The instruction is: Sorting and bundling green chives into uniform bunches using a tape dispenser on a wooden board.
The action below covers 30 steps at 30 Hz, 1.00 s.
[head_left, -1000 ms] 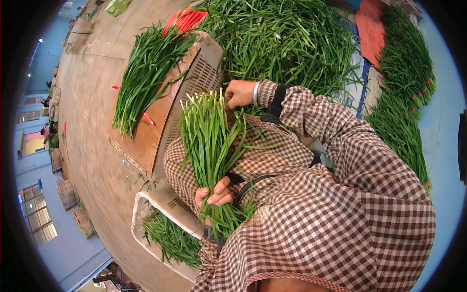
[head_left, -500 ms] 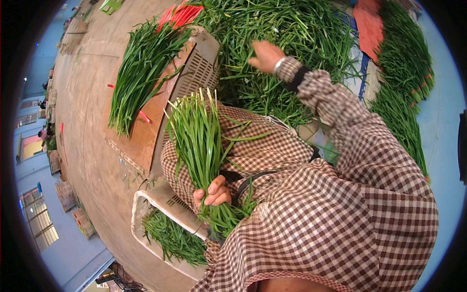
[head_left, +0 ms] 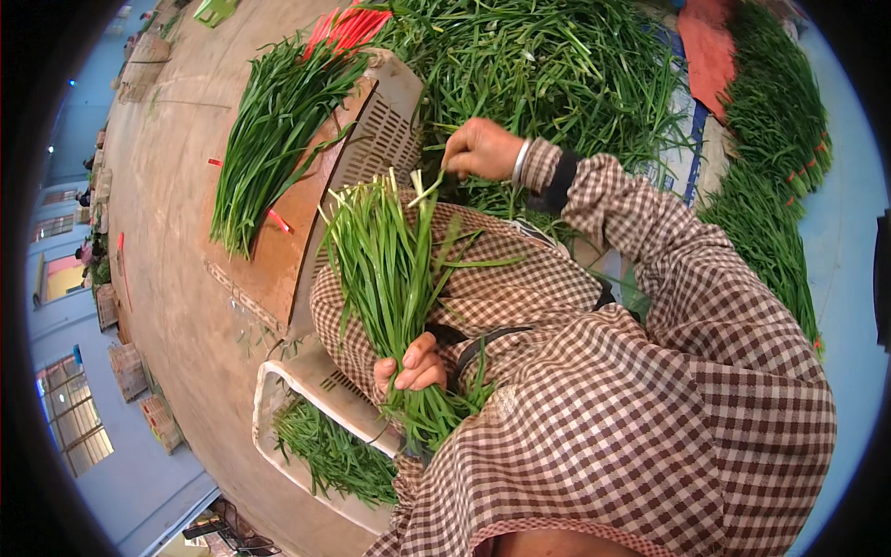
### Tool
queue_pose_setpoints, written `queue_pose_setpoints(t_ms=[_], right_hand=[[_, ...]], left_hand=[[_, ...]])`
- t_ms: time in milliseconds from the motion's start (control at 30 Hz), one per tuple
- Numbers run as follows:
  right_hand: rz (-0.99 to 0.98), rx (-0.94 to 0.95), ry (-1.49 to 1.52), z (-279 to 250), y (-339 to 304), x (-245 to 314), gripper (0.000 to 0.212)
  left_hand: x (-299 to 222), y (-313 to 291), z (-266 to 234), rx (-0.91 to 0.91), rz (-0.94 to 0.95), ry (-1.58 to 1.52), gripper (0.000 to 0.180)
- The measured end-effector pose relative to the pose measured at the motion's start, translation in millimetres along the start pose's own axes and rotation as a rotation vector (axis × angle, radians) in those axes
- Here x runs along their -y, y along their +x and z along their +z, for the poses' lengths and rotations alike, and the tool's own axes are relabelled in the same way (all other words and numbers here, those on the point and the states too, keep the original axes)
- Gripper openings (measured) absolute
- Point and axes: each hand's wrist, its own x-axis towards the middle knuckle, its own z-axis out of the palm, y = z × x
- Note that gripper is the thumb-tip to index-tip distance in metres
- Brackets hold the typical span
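My left hand (head_left: 411, 365) is wrapped round a bundle of garlic chives (head_left: 382, 269), which stands over my checked-clothed lap with its pale cut ends up and its leafy tips hanging below the fist. Just beyond the pale ends is my right hand (head_left: 483, 149), its fingers pinched together on a thin garlic chive stalk (head_left: 429, 190) that slants across the top of the bundle. Behind the right hand spreads a large loose heap of garlic chives (head_left: 548, 65).
On the left, a brown board (head_left: 264, 265) on a white slotted crate (head_left: 390, 116) carries a laid-out chive bunch (head_left: 274, 139) and red ties (head_left: 348, 30). A white plastic crate (head_left: 263, 408) with chives stands lower left. Banded bunches (head_left: 770, 204) lie at right.
My right hand has come back from over the heap, left and nearer to the bundle's pale ends, and its fingers now pinch a stalk. The left hand keeps its hold nearly in place.
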Motion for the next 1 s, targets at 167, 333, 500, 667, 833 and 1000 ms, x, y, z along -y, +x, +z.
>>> queue_pose_setpoints(t_ms=[167, 333, 500, 667, 833, 1000], right_hand=[[0.212, -0.166, -0.163, -47, 5, -33, 0.018], [0.716, -0.372, -0.760, -73, -14, -76, 0.033], [0.192, 0.112, -0.310, -32, -42, -7, 0.043], [-0.393, 0.088, -0.385, 39, -65, 17, 0.028], [-0.395, -0.006, -0.488, 33, -76, 12, 0.007], [-0.492, -0.100, -0.532, 7, -70, -6, 0.008]], left_hand=[[0, 1, -2, -0.028, 0.046, -0.027, 0.017], [-1, 3, 0, -0.029, 0.033, -0.037, 0.017], [-2, -2, -2, -0.034, 0.044, -0.025, 0.017], [-4, -2, -4, 0.027, -0.025, -0.014, 0.016], [2, 2, -5, -0.043, 0.072, -0.065, 0.025], [3, 3, -5, -0.057, 0.095, -0.055, 0.039]])
